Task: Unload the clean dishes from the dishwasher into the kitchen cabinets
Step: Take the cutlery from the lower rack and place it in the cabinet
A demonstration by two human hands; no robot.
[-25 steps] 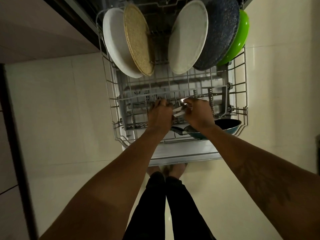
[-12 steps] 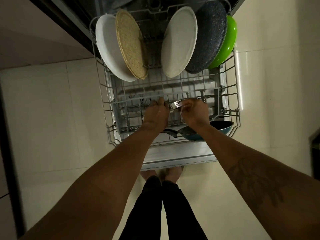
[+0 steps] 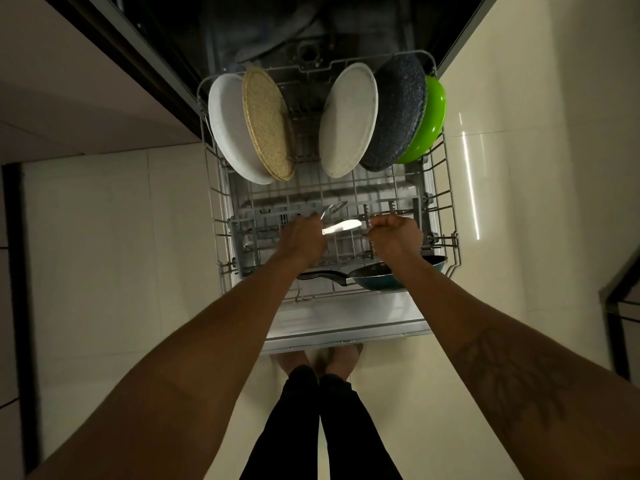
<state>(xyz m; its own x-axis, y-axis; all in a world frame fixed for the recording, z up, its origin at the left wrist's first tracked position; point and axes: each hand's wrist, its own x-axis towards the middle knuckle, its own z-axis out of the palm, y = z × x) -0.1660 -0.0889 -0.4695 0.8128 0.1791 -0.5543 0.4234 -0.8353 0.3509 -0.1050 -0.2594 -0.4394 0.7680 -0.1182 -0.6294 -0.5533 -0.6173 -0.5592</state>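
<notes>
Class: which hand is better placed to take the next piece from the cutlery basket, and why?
Right, probably. The left hand already grips a fork and a shiny utensil; the right hand sits over the cutlery basket.

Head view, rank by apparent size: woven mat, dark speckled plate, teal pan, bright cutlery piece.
1. dark speckled plate and woven mat: look alike, not ranked apart.
2. teal pan, partly hidden by an arm.
3. bright cutlery piece in the left hand.

Pale floor tiles (image 3: 104, 244) are catching a light streak (image 3: 469, 174) near the floor's right edge, beside a standing dark frame (image 3: 613, 308); a dark strip (image 3: 15, 289) is lining its left edge.
</notes>
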